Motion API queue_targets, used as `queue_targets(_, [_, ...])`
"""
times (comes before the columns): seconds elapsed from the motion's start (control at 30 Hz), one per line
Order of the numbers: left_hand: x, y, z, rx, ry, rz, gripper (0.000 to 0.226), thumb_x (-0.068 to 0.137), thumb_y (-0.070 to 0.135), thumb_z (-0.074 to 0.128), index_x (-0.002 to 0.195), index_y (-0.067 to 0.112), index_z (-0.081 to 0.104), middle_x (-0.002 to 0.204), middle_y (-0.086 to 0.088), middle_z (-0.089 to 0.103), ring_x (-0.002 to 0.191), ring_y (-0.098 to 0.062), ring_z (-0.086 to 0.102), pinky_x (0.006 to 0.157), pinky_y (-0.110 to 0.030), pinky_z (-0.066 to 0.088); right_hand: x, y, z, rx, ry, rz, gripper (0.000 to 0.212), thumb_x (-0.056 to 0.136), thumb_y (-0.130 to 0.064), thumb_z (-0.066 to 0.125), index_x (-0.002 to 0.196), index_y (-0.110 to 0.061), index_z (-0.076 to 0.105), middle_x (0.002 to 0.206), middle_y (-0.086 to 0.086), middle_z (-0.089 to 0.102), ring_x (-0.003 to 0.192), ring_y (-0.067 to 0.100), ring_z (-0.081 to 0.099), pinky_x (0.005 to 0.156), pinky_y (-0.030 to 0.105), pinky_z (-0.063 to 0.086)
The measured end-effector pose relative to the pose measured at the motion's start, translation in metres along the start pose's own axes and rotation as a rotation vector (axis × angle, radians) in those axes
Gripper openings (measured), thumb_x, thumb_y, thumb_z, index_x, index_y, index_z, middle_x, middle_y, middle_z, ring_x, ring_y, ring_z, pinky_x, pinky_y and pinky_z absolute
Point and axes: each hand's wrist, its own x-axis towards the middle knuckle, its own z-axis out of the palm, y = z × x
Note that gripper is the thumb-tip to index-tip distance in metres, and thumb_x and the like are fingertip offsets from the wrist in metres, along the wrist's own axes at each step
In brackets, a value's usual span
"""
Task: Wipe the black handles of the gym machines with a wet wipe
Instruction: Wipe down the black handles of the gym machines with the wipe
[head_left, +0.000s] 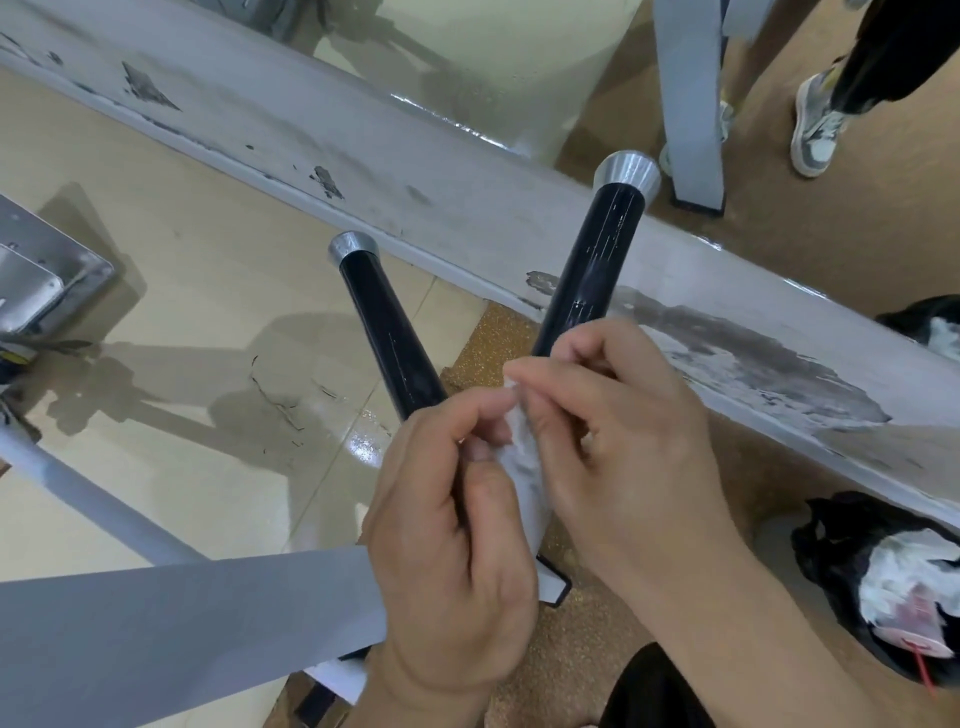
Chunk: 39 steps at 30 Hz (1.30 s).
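Two black handles with silver end caps stick up toward me: the left handle (387, 332) and the right handle (592, 270). Their lower ends are hidden behind my hands. My left hand (452, 545) and my right hand (618, 431) both pinch a white wet wipe (527, 467) between them, just in front of the handles' bases. The wipe hangs crumpled between my fingers and does not touch either handle's visible part.
A worn grey machine beam (467, 171) runs diagonally behind the handles. A grey frame bar (171, 634) crosses at lower left. A black bag with used wipes (893, 587) lies at right. Another person's shoe (818, 130) stands at upper right.
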Motion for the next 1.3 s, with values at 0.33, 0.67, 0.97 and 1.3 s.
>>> queue_targets(0.33, [-0.001,-0.004,0.000,-0.074,0.056,-0.035,0.024,0.088,0.013,0.044,0.106,0.027,0.052,0.092,0.011,0.055,0.080,-0.010,0.055,0.075,-0.016,0.042,0.013,0.000,-0.008,-0.218,-0.257,-0.340,0.029,0.090,-0.028,0.048,0.073,-0.019,0.068,0.078,-0.012,0.065,0.101,0.014,0.056,0.084,0.035,0.034])
queue_targets(0.67, [-0.002,-0.004,0.000,-0.054,0.012,-0.051,0.024,0.088,0.012,0.043,0.102,0.029,0.054,0.086,0.005,0.056,0.077,-0.011,0.055,0.072,-0.017,0.041,0.035,0.025,0.001,-0.228,0.008,-0.198,0.035,0.091,-0.045,0.050,0.075,-0.027,0.076,0.118,-0.009,0.057,0.114,0.015,0.035,0.089,0.034,0.025])
queue_targets(0.97, [0.000,-0.001,-0.002,0.026,-0.023,-0.033,0.024,0.087,0.009,0.044,0.098,0.027,0.056,0.089,0.011,0.056,0.083,-0.002,0.055,0.075,-0.009,0.037,0.021,0.019,-0.005,0.007,0.050,-0.124,0.012,0.084,-0.013,0.069,0.077,-0.006,0.075,0.084,0.001,0.050,0.066,0.003,0.044,0.064,0.007,0.036])
queue_targets(1.3, [0.001,-0.001,-0.001,0.077,-0.024,-0.040,0.037,0.083,-0.004,0.045,0.098,0.028,0.056,0.086,0.009,0.056,0.081,0.000,0.055,0.073,-0.007,0.037,0.033,0.021,-0.004,-0.024,0.125,-0.169,0.011,0.082,-0.007,0.069,0.072,-0.004,0.074,0.080,0.003,0.058,0.071,0.005,0.050,0.065,0.006,0.038])
